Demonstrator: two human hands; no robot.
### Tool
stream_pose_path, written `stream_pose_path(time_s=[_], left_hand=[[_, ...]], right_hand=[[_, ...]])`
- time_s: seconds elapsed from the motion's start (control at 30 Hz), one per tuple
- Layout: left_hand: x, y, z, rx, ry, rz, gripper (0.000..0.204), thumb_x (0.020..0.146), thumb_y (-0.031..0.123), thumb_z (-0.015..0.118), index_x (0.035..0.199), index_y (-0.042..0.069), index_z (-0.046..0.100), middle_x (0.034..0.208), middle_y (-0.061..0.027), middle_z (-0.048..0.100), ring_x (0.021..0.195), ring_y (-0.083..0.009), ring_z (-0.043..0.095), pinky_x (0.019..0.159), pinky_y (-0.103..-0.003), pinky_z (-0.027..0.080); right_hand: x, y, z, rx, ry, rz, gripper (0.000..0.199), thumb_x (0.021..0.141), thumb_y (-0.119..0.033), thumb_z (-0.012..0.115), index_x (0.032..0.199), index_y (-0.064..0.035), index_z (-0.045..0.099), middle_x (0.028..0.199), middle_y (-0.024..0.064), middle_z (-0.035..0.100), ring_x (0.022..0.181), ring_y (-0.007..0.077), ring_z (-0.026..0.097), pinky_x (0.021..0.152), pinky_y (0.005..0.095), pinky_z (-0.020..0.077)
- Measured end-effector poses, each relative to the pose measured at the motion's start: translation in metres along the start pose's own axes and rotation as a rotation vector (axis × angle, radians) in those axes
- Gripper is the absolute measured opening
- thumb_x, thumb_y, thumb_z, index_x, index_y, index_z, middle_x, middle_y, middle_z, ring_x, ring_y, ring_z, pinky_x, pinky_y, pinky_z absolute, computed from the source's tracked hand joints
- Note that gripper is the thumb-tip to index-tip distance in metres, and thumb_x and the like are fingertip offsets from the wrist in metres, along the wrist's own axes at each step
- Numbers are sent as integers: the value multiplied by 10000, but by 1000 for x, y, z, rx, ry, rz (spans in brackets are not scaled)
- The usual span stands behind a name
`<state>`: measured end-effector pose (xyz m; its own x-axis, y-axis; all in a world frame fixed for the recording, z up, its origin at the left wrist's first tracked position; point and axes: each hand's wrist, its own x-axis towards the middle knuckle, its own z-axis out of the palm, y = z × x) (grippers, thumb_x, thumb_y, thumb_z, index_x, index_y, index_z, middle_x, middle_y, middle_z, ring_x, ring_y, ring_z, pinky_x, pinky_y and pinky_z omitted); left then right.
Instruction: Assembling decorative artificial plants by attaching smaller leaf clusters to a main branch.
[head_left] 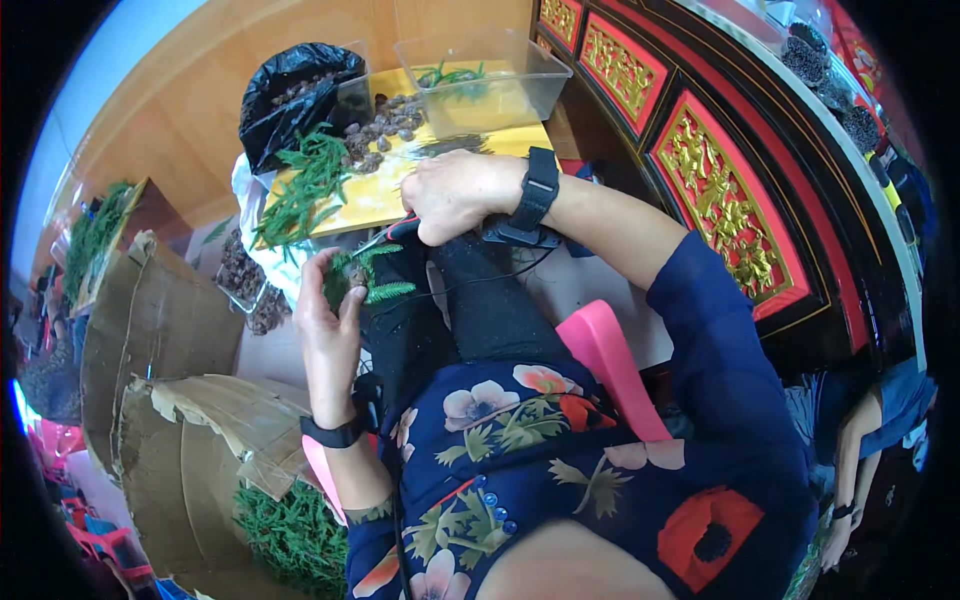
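My left hand [328, 335] pinches a small bunch of green artificial fir sprigs [388, 292] with a brown pine cone [357, 275] among them, held above my lap. Closed around the red-and-black handles of a pair of pliers [404, 228] is my right hand [452, 196], back of the hand up. The metal jaws reach toward the sprigs; whether they touch them I cannot tell. Just beyond both hands is a yellow board [372, 205]. On it lie loose green sprigs [308, 180], several pine cones [390, 122] and a bundle of thin dark wires [452, 146].
A black plastic bag [275, 110] of cones and a clear bin [535, 95] with sprigs stand on the board. At left are a basket of cones [245, 278] and a cardboard box [175, 440] holding greenery [290, 535]. Carved cabinet panels [720, 195] and another person's arm [855, 455] are right.
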<state>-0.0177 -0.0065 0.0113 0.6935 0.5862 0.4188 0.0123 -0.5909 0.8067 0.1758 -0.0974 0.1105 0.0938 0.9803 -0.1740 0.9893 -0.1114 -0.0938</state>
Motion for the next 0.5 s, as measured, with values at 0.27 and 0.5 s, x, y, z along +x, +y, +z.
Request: stream_pose_path(time_s=[0.27, 0.5], left_hand=[[2, -6, 15, 182, 322, 96, 598, 771, 46, 682, 1288, 1, 385, 1242, -179, 469, 1033, -263, 561, 814, -327, 493], [0, -8, 13, 88, 255, -32, 642, 787, 103, 692, 1319, 0, 347, 1278, -189, 416, 1012, -268, 565, 740, -336, 541]], right_hand=[[32, 69, 2, 68, -33, 35, 388, 661, -284, 569, 802, 67, 656, 783, 239, 640, 717, 330, 617, 637, 417, 474], [42, 201, -13, 610, 437, 567, 523, 702, -472, 644, 763, 47, 634, 555, 93, 521, 457, 196, 437, 421, 366, 285]])
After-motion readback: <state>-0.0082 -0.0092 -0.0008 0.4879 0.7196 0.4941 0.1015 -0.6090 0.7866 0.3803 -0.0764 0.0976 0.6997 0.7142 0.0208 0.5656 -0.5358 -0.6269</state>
